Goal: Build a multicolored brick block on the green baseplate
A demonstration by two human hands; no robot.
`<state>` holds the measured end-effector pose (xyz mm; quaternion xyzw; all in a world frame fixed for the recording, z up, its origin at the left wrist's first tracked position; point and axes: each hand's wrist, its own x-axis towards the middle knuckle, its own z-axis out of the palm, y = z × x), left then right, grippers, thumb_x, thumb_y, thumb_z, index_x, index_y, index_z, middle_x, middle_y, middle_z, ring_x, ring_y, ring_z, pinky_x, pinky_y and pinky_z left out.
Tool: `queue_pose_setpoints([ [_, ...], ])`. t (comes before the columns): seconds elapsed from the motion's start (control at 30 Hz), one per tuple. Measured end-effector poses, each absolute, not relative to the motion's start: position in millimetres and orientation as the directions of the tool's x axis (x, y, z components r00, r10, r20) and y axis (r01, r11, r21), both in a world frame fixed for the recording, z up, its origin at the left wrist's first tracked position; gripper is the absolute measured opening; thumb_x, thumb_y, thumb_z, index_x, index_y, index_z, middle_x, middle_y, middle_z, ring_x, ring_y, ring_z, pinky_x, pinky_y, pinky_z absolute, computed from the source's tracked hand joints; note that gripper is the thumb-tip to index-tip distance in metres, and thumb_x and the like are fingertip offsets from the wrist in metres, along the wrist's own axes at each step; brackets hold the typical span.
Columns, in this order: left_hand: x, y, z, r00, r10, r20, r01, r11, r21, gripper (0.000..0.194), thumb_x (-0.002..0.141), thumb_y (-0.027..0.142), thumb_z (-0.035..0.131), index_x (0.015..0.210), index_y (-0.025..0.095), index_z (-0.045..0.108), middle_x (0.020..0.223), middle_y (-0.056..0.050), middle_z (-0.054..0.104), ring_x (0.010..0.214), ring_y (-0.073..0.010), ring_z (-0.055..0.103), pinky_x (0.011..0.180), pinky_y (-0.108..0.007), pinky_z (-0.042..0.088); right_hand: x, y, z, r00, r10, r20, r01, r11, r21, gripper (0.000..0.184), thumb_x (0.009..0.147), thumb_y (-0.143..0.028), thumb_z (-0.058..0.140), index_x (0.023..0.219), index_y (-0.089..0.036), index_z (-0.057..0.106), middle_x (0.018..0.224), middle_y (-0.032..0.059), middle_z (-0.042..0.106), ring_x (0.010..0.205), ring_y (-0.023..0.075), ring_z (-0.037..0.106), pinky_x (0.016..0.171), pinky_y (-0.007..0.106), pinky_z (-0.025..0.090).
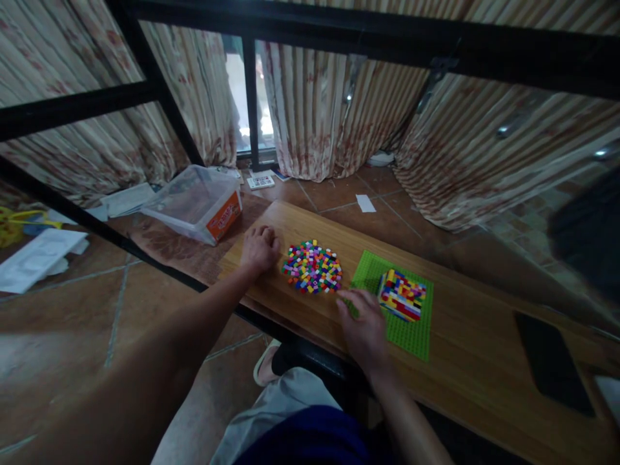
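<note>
My left hand [260,248] rests on the wooden table with its fingers curled under, just left of a round pile of small coloured toy bricks [312,267]. What is inside its curl, if anything, is hidden. Beside the pile's lower right edge is my right hand [363,321], thumb and forefinger drawn together near the outermost bricks. Anything between those fingertips is too small to make out. A green baseplate [409,340] lies just right of this hand, which overlaps its left edge. On the baseplate stands a block built of many-coloured bricks [403,296].
A clear plastic bin [194,200] with an orange label stands beyond the table's left end. Towards the right end of the wooden table [465,336] lies a black flat object [552,361], possibly a phone. Dark metal bars [77,103] and striped curtains [310,110] are behind.
</note>
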<state>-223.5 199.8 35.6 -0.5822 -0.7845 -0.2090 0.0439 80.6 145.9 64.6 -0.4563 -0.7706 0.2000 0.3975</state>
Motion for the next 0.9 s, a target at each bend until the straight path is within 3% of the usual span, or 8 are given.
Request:
queue_pose_setpoints([
  [0.37,-223,199,34,-0.324,0.894,0.308,0.925,0.231,0.302,0.031,0.092,0.032,0.050,0.116,0.017,0.064,0.128,-0.015,0.064,0.121,-0.0312,0.055,0.109,-0.049,0.039,34,153,35,-0.426,0.771,0.474,0.572,0.635,-0.518,0.015,0.092,-0.023,0.062,0.101,-0.020,0.074,0.099,0.0089,0.066,0.096,0.0248,0.057,0.089,0.040,0.047],
  [0.6,-221,198,37,-0.329,0.894,0.304,0.923,0.237,0.302,0.028,0.092,0.031,0.051,0.112,0.017,0.065,0.127,-0.014,0.065,0.119,-0.0307,0.056,0.109,-0.048,0.040,32,160,32,-0.478,0.713,0.513,0.556,0.697,-0.452,0.018,0.095,-0.023,0.059,0.096,-0.024,0.076,0.101,0.0080,0.063,0.096,0.0238,0.055,0.086,0.039,0.046],
  [0.9,-220,198,38,-0.335,0.895,0.296,0.923,0.249,0.293,0.030,0.092,0.031,0.050,0.115,0.018,0.064,0.128,-0.014,0.064,0.121,-0.0304,0.056,0.109,-0.048,0.040,60,163,34,-0.483,0.722,0.495,0.529,0.691,-0.493,0.019,0.094,-0.019,0.059,0.098,-0.026,0.077,0.112,0.0067,0.065,0.102,0.0229,0.056,0.090,0.039,0.047],
])
